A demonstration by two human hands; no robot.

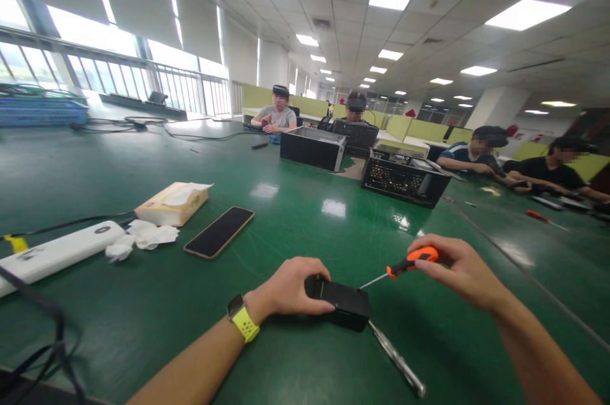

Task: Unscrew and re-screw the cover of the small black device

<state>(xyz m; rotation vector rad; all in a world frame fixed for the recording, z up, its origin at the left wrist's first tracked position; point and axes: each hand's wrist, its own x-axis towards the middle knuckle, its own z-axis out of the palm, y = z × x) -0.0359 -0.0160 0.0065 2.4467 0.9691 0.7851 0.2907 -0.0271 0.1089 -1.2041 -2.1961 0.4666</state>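
Note:
On the green table a small black box (347, 304) lies flat, gripped at its left end by my left hand (298, 287), thumb on the near side and fingers round the far side. My right hand (460, 268) is closed around the orange and black handle of a screwdriver (405, 263). The screwdriver's shaft slants down to the left, and its tip meets the box's top near the far right corner. Beside the box's near right corner lies a silver metal rod-like tool (398, 357), which neither hand touches.
Left of my hands lie a phone (219, 233), a tissue pack (172, 203), crumpled tissues (143, 236) and a white power strip (61, 253) with cables. Black computer cases (312, 149) stand farther back. Another screwdriver (541, 217) lies at the right. Several people sit around the table.

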